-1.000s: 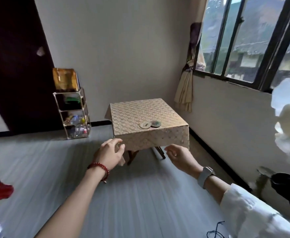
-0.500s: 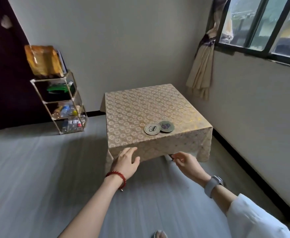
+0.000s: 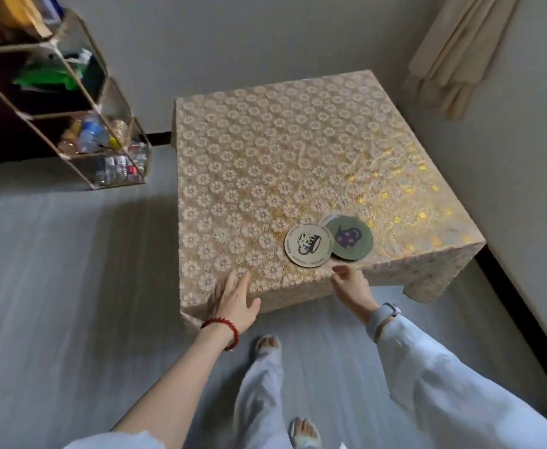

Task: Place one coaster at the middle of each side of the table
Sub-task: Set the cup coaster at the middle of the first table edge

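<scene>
A low square table [image 3: 265, 163] under a gold flowered cloth stands in front of me. Near its front edge lie round coasters in an overlapping pile: a beige coaster [image 3: 309, 244] with a cup drawing on the left, a green coaster [image 3: 351, 238] with a purple teapot on the right, and the pale rim of a third peeking out behind the green one. My left hand [image 3: 233, 298] rests open at the table's front left edge, with a red bead bracelet on the wrist. My right hand [image 3: 351, 283] hovers just below the coasters at the front edge, fingers loosely curled, holding nothing.
A tiered shelf [image 3: 71, 102] with bottles and packets stands on the floor left of the table. A beige curtain [image 3: 453, 50] hangs at the back right by the wall. My feet [image 3: 267, 343] in sandals are on the grey floor close to the table.
I have stepped closer and the view has tilted down over the table. Both hands have come up to the front edge, the right one nearer the coasters.
</scene>
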